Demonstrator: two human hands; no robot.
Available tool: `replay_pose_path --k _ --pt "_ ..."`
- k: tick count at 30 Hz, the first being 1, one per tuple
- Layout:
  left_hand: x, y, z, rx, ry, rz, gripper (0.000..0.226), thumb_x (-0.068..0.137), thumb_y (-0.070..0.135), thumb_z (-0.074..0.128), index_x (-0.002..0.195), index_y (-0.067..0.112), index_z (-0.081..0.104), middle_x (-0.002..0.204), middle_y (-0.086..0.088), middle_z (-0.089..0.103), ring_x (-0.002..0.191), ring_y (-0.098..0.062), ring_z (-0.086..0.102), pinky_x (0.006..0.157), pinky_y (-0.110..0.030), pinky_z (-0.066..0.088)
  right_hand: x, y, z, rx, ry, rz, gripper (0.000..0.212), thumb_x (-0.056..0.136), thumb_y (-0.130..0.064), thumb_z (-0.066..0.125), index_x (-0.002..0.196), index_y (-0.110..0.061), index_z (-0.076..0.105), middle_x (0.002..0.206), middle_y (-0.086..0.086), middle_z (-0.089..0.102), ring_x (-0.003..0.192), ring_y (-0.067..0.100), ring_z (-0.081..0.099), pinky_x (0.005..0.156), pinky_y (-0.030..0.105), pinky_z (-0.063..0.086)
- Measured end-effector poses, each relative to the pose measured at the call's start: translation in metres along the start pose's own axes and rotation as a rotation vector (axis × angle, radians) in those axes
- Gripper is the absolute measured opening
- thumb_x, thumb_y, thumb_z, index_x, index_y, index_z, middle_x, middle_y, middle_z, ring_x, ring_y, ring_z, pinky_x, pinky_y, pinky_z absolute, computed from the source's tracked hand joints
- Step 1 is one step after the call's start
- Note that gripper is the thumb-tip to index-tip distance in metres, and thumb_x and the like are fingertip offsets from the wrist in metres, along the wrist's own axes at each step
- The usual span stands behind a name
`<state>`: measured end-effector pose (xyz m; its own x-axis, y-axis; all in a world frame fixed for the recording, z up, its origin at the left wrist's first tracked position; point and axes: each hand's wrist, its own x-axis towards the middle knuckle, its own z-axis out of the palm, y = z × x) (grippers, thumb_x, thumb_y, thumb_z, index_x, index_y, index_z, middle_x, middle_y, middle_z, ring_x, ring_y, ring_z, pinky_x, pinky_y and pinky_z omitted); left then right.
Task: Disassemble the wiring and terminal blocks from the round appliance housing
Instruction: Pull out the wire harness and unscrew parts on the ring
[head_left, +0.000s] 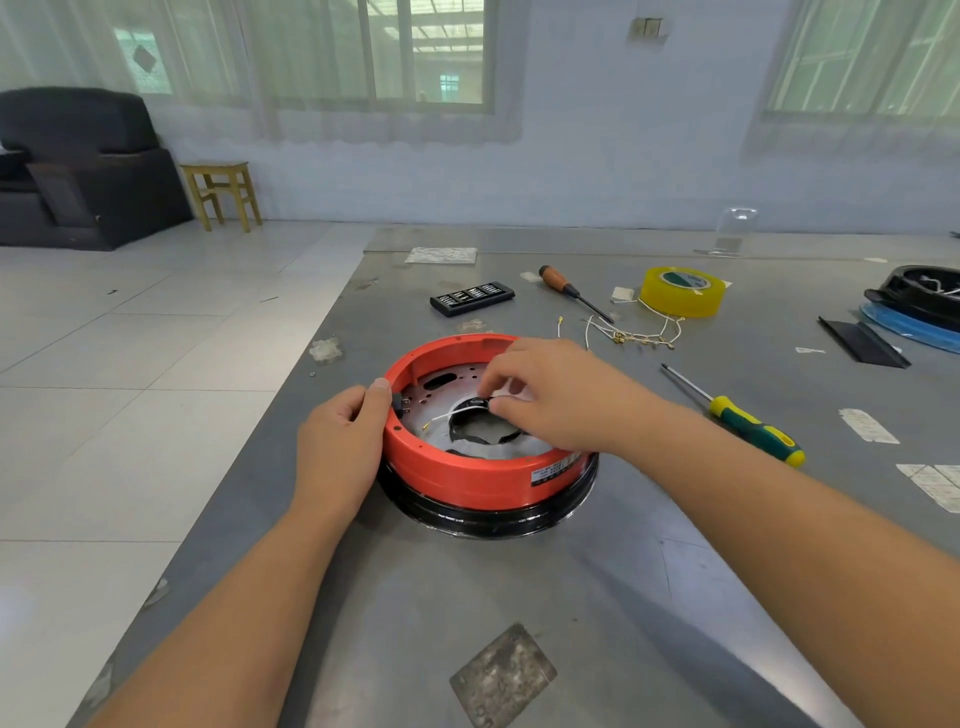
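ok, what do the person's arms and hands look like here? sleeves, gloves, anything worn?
Both arms are bare from the bottom edge of the picture up to the hands: no sleeves in view. The left hand and right hand wear no gloves. No watch, band or ring shows on either wrist or on the visible fingers. No markings or tape on them. Nails look short and unpainted.

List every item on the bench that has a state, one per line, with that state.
Red housing: open side up, gripped at its rim by the left hand.
White wire: inside the housing, pinched by the right hand, its other end free.
Loose wires: out of the housing, on the table.
Green-handled screwdriver: lying unused.
Wooden-handled screwdriver: lying unused.
Bit case: open.
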<state>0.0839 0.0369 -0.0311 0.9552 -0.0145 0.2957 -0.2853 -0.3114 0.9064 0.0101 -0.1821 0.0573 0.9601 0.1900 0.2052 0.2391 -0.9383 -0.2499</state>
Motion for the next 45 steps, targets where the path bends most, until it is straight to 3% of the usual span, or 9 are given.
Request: replay_pose_path --k 7,12,19,23,26,31,38,42,45 --pt "0.001 -0.001 0.0 -0.014 -0.014 -0.001 0.051 0.106 0.044 0.052 0.072 0.007 0.062 0.057 0.003 0.051 0.057 -0.011 0.047 0.064 -0.034 0.041 0.055 -0.002 0.024 -0.311 -0.225 -0.043 0.025 0.089 -0.007 0.062 0.099 -0.028 0.054 0.116 -0.001 0.05 0.1 0.025 0.058 0.082 0.044 0.052" --pt "0.0 -0.002 0.0 -0.019 -0.02 -0.002 0.052 0.105 0.044 0.053 0.067 0.009 0.053 0.056 0.004 0.047 0.054 -0.01 0.042 0.063 -0.035 0.038 0.061 0.005 0.036 -0.336 -0.157 -0.118 0.019 0.091 -0.013 0.061 0.088 -0.03 0.052 0.098 -0.007 0.043 0.091 0.024 0.057 0.064 0.036 0.043" --pt "-0.004 0.004 -0.002 -0.037 0.01 0.015 0.039 0.102 0.044 0.06 0.082 0.01 0.06 0.073 -0.011 0.062 0.066 -0.016 0.053 0.069 -0.038 0.044 0.046 0.005 0.022 -0.091 0.022 -0.021 0.006 0.094 -0.028 0.064 0.097 -0.032 0.06 0.094 -0.011 0.065 0.092 0.017 0.061 0.076 0.038 0.054" --pt "-0.015 0.018 -0.004 -0.016 0.089 0.25 0.02 0.094 0.046 0.062 0.107 0.031 0.063 0.104 0.017 0.064 0.105 0.005 0.05 0.09 -0.023 0.042 0.033 -0.004 0.015 -0.007 0.175 -0.045 0.008 0.095 -0.032 0.065 0.101 -0.033 0.07 0.095 -0.011 0.068 0.086 0.01 0.055 0.076 0.036 0.052" --pt "-0.021 0.026 -0.003 0.064 0.052 0.432 0.021 0.094 0.042 0.061 0.113 0.036 0.07 0.111 0.031 0.062 0.12 0.003 0.046 0.097 -0.007 0.033 0.023 -0.009 0.015 0.001 0.239 -0.062 0.014 0.097 -0.035 0.063 0.105 -0.036 0.074 0.098 -0.011 0.066 0.086 0.007 0.053 0.073 0.032 0.048" --pt "-0.03 0.031 0.004 -0.001 0.008 0.302 0.018 0.098 0.029 0.07 0.088 0.043 0.074 0.1 0.01 0.07 0.1 -0.002 0.064 0.085 -0.009 0.042 0.013 -0.016 0.02 0.003 0.316 -0.075 0.016 0.098 -0.038 0.061 0.107 -0.038 0.075 0.1 -0.014 0.064 0.09 0.007 0.057 0.069 0.028 0.043" --pt "-0.022 0.029 -0.002 -0.007 0.099 0.218 0.015 0.097 0.038 0.069 0.084 0.042 0.075 0.1 0.013 0.07 0.11 0.0 0.059 0.094 -0.024 0.042 0.007 -0.002 0.019 0.329 0.347 0.036 0.005 0.092 -0.033 0.071 0.093 -0.03 0.075 0.088 -0.014 0.07 0.083 0.004 0.061 0.076 0.026 0.052" --pt "-0.023 0.033 0.001 -0.012 0.112 0.204 0.014 0.093 0.036 0.075 0.088 0.049 0.074 0.099 0.029 0.066 0.112 0.004 0.055 0.092 -0.012 0.035 0.002 0.006 0.019 0.404 0.296 0.047 0.005 0.093 -0.028 0.071 0.095 -0.029 0.075 0.09 -0.014 0.071 0.085 0.003 0.062 0.074 0.011 0.046" --pt "-0.024 0.034 0.001 -0.047 0.137 0.162 0.01 0.089 0.039 0.078 0.085 0.048 0.076 0.101 0.021 0.069 0.113 0.002 0.055 0.09 -0.013 0.036 0.001 0.011 0.017 0.474 0.283 0.061 0.005 0.093 -0.024 0.072 0.096 -0.026 0.076 0.087 -0.012 0.071 0.082 0.003 0.062 0.074 0.012 0.047"
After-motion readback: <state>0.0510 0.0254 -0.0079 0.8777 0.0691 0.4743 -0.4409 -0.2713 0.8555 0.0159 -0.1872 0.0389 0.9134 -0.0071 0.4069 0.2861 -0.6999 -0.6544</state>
